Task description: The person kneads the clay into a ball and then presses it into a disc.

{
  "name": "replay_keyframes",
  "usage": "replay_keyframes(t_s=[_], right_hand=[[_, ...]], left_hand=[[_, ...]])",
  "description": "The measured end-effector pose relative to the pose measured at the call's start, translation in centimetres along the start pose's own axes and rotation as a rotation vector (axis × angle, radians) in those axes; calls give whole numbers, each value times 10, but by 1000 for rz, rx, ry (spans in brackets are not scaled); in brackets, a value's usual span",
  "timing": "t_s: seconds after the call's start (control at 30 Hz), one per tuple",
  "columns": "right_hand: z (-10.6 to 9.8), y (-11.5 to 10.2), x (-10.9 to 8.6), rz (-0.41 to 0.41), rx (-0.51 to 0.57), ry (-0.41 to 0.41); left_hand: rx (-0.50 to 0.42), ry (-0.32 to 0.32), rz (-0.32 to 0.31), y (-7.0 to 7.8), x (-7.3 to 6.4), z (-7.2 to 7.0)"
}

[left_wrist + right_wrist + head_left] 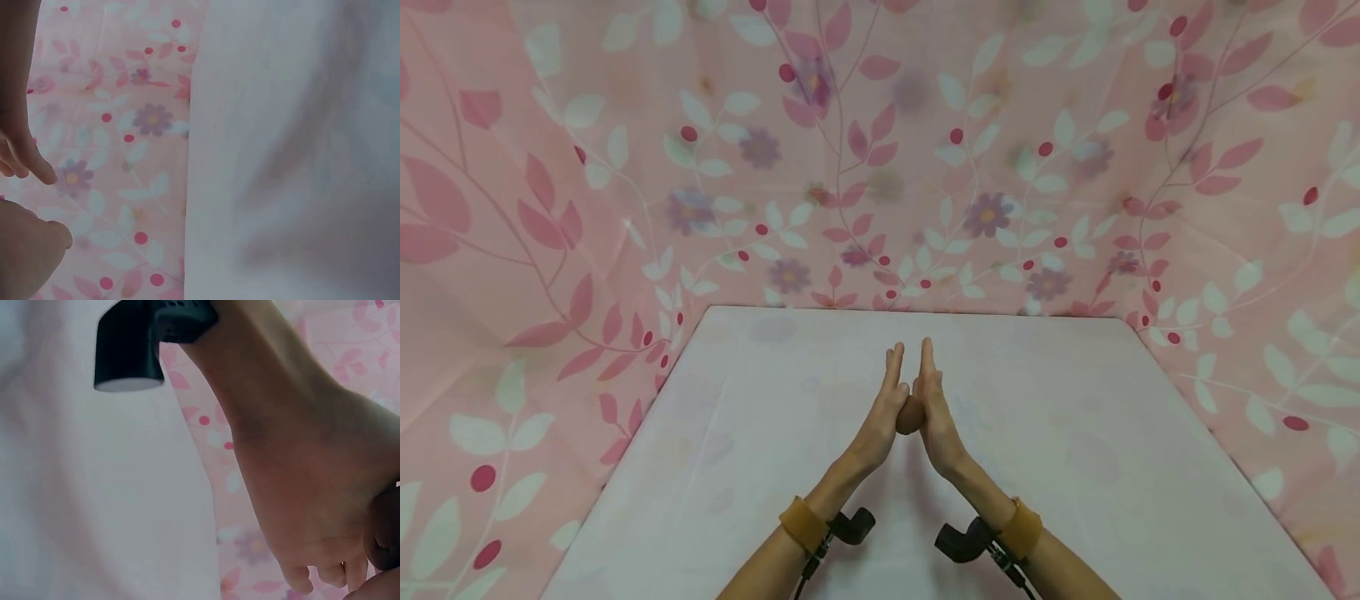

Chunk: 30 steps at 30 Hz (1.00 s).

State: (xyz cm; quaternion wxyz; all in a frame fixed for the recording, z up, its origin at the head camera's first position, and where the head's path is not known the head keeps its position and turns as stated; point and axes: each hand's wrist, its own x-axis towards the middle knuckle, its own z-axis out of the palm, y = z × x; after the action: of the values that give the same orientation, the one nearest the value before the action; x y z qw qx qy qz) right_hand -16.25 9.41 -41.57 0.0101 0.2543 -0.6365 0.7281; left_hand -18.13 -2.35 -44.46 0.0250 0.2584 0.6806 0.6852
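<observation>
Your left forearm [767,562] and right forearm [1066,560] come in from the bottom edge, nearest the head camera, and slant toward each other. Each wears a mustard-yellow band, the left band [803,525] and the right band [1021,529], with a black wrist camera on the inner side, one on your left [853,527] and one on your right [964,540]. Thin dark cables trail from both.

Your left hand [881,423] and right hand [940,423] face each other with fingers extended rather than clenched, pointing away from you. Neither wraps round anything; between them you press a rounded brown lump [910,415], which touches both hands, and your fingertips stand a little apart beyond it. The right wrist view shows the lump only in part, dark at its right edge beside a hand; the left wrist view catches just parts of your hands, and you cannot make out the lump there.

Below your hands lies the white tabletop [760,467], with soft shadows on it. Pink floral cloth [880,250] hangs behind and along both sides.
</observation>
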Motion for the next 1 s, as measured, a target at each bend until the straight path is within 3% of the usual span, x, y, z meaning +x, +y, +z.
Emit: replay_keyframes(t_s=[0.2, 0.47, 0.7, 1.0], right_hand=[[-6, 0, 5, -4, -32, 54], [-14, 6, 8, 55, -16, 72], [-12, 12, 6, 50, -7, 57], [0, 14, -3, 38, 9, 43]], left_hand=[[29, -33, 18, 3, -5, 8], [33, -99, 72, 16, -10, 16], [116, -51, 150, 27, -10, 18], [215, 8, 196, 37, -6, 13]])
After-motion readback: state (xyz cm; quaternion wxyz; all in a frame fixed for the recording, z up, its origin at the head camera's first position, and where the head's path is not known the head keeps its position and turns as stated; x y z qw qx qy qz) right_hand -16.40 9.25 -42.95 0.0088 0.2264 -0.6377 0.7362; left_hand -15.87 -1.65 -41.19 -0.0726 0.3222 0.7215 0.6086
